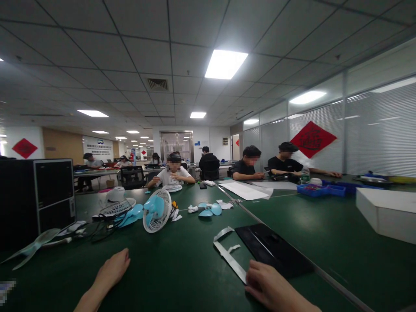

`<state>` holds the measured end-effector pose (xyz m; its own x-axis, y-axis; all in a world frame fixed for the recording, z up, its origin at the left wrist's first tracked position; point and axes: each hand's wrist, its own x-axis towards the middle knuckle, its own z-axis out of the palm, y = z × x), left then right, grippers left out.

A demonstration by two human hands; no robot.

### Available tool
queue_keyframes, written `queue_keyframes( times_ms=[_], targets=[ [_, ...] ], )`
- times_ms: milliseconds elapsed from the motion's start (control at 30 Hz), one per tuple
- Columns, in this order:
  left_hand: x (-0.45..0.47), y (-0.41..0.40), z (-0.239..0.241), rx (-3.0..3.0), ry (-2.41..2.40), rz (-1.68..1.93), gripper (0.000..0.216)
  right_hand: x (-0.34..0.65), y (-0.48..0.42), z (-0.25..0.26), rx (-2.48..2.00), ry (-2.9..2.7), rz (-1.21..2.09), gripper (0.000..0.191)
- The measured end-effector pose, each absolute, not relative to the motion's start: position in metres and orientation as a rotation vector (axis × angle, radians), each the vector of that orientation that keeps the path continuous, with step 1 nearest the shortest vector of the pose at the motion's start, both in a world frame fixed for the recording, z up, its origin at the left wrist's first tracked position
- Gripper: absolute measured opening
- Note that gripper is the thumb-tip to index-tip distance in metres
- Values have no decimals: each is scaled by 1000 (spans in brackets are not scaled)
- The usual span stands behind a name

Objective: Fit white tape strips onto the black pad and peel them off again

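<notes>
My left hand [112, 269] lies on the green table [175, 260] with its fingers together and flat, holding nothing. My right hand [269, 286] rests on the table at the near end of a grey metal bracket [227, 253], its fingers curled down beside a flat black panel [273, 249]; whether they grip the bracket I cannot tell. A small white fan with blue blades [157, 210] stands farther back, left of centre.
A black computer case [35, 199] stands at the left with a loose clear fan blade [32, 248] before it. Fan grilles, blue blades and cables lie mid-table. A white box [386, 212] sits right. Several people work at the far end.
</notes>
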<state>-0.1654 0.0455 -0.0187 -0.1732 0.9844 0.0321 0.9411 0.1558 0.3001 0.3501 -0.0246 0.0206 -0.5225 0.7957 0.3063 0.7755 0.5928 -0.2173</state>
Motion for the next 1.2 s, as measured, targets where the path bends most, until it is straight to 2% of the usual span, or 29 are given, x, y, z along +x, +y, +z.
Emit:
queue_keyframes(
  times_ms=[167, 333, 500, 733, 967, 1200],
  targets=[
    [-164, 46, -17, 1860, 2254, 373, 20, 367, 8, 34, -1449, -2183, 18, 27],
    [-159, 42, -12, 1851, 2265, 384, 21, 414, 72, 44, -1933, -1876, -245, 20],
    [-159, 42, -10, 1860, 2257, 394, 21, 445, 98, 44, -2150, -1722, -17, 15],
    [-161, 43, -15, 1896, 2278, 374, 22, 446, 88, 43, -2111, -1667, 36, 14],
    [-156, 41, -11, 1877, 2280, 377, 22, 438, 85, 63, -1964, -1697, -29, 25],
    [-152, 40, -8, 1867, 2315, 374, 21, 348, 68, 81, -1453, -2019, -216, 29]
  ],
)
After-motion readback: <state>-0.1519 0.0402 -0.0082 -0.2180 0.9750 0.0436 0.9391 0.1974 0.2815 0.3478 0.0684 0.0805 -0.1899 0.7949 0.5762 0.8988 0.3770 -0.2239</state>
